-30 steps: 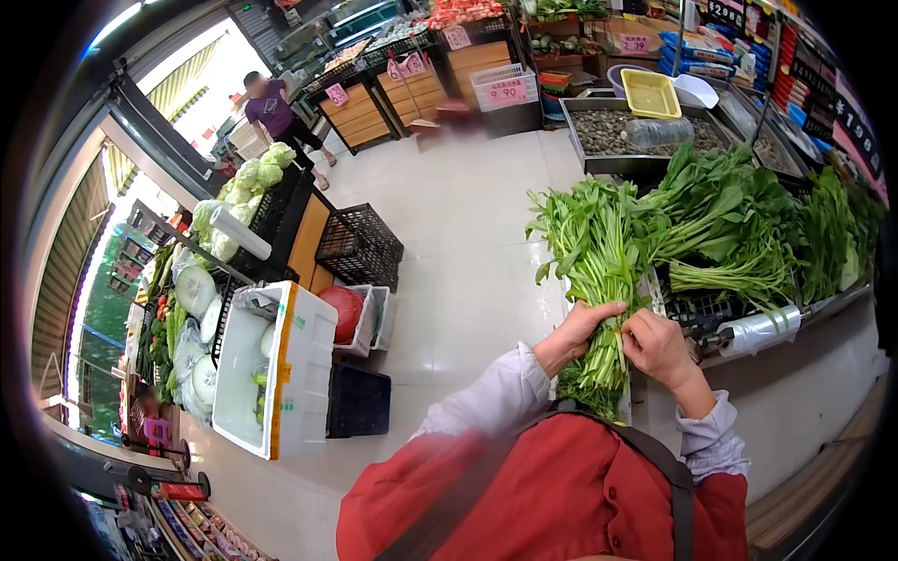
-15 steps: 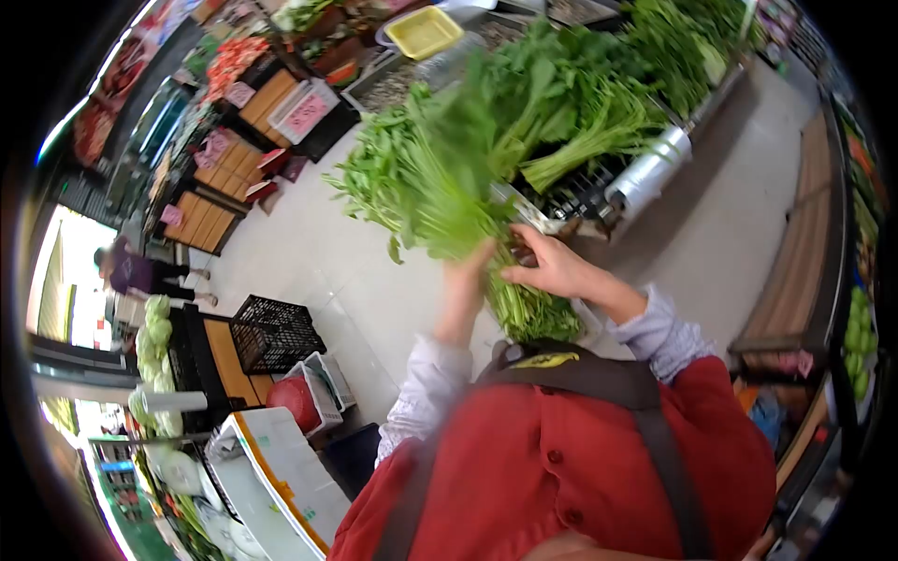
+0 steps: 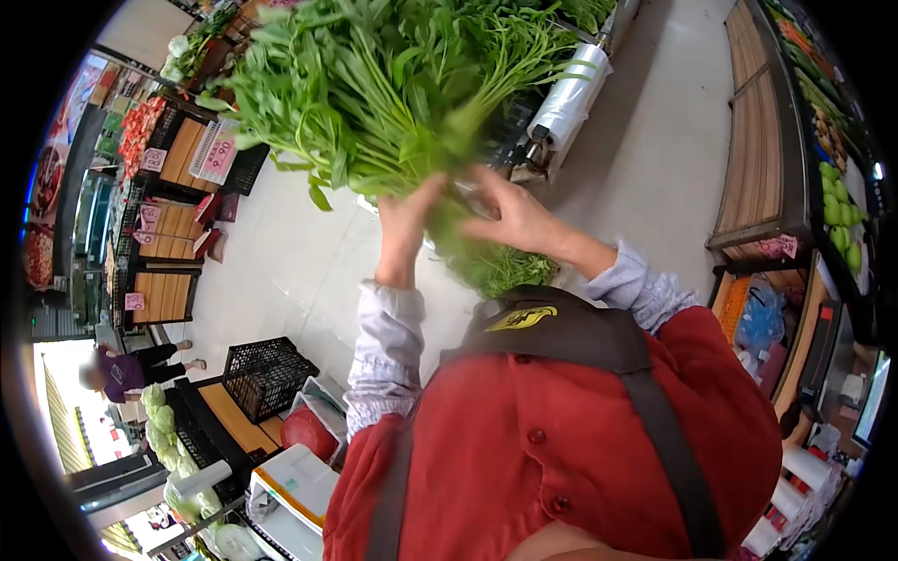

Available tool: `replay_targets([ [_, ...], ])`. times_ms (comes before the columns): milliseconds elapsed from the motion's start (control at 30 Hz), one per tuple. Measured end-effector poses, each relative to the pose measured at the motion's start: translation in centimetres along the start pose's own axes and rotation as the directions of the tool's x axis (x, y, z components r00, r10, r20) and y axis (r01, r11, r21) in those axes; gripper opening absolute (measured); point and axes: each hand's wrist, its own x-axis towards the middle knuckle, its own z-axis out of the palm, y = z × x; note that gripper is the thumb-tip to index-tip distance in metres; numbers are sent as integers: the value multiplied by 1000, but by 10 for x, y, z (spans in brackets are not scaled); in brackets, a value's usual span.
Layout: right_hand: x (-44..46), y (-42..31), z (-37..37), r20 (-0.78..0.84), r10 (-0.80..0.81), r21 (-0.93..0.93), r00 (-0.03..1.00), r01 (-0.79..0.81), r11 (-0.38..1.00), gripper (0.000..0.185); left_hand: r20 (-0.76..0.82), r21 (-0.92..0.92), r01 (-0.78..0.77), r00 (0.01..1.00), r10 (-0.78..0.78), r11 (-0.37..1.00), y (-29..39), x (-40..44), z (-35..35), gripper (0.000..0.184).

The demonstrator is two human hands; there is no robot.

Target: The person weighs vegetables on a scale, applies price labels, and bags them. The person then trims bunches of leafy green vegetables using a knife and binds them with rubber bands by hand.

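Note:
My left hand (image 3: pixel 404 222) is closed round the stems of a large bunch of leafy greens (image 3: pixel 374 112), which look like water spinach. The leaves fan out away from me, and the lower stems are smeared by motion. My right hand (image 3: pixel 528 222) is just right of the stems, thumb and fingers apart in a C shape, its fingertips at the blurred greenery. Below the hands, in front of my apron, is another clump of greens (image 3: pixel 505 269).
A roll of clear plastic bags (image 3: pixel 571 93) is mounted at the display's edge. On the left are a black crate (image 3: pixel 267 376), a red round object (image 3: pixel 307 432) and a white box (image 3: pixel 297 486). A person (image 3: pixel 126 372) is at far left. Wooden-sided shelving (image 3: pixel 748 168) runs along the right.
My view has shifted, and both hands appear higher and further left. The bunch in my left hand now spreads wider and hides most of the display. My right hand's thumb and fingers have parted more.

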Motion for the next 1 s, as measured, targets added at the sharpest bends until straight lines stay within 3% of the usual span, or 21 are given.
replay_targets([
  [67,-10,13,-7,-47,31,-2,998,-31,1000,75,81,108,-88,994,79,990,-2,24,0,39],
  [133,-23,24,-15,-84,127,103,988,-118,988,71,130,80,-138,983,127,987,1,42,10,40],
  [200,-39,36,-21,-115,172,113,978,-159,981,61,105,187,-117,990,99,975,-8,66,18,42],
  [267,-56,48,-31,-32,343,132,939,-336,933,52,246,211,-283,942,230,936,-30,98,21,40],
  [300,-62,47,-35,-13,382,147,924,-376,915,42,268,201,-293,934,235,935,-37,109,26,40],
  [333,-70,54,-38,-17,389,147,921,-383,912,42,263,274,-170,960,96,947,-43,117,29,39],
  [433,-94,73,-45,35,457,148,889,-457,877,32,345,269,-141,938,41,953,-86,147,33,45],
  [500,-107,74,-46,13,488,195,873,-480,855,32,337,399,-31,935,-115,916,-92,151,46,51],
  [533,-110,74,-48,2,516,245,857,-500,830,32,282,375,-132,959,23,918,-98,144,52,54],
  [567,-111,71,-52,5,516,172,856,-509,843,32,296,352,-78,955,-32,933,-104,147,53,58],
  [667,-115,66,-54,-79,504,262,860,-470,843,27,285,347,17,950,-123,938,-105,145,62,64],
  [733,-118,73,-58,-87,505,218,859,-478,851,25,252,363,57,955,-157,930,-103,143,65,67],
  [800,-114,69,-65,-90,497,171,863,-479,861,23,243,542,-60,966,-87,838,-107,146,62,77],
  [867,-110,58,-77,94,570,68,817,-576,815,23,219,589,-60,972,-88,806,-109,146,59,80],
  [933,-110,52,-88,145,548,78,823,-562,823,27,187,637,-53,978,-88,769,-110,142,59,84],
  [1000,-117,55,-96,201,523,88,828,-547,832,31,58,868,-22,997,-57,496,-118,137,59,86],
])
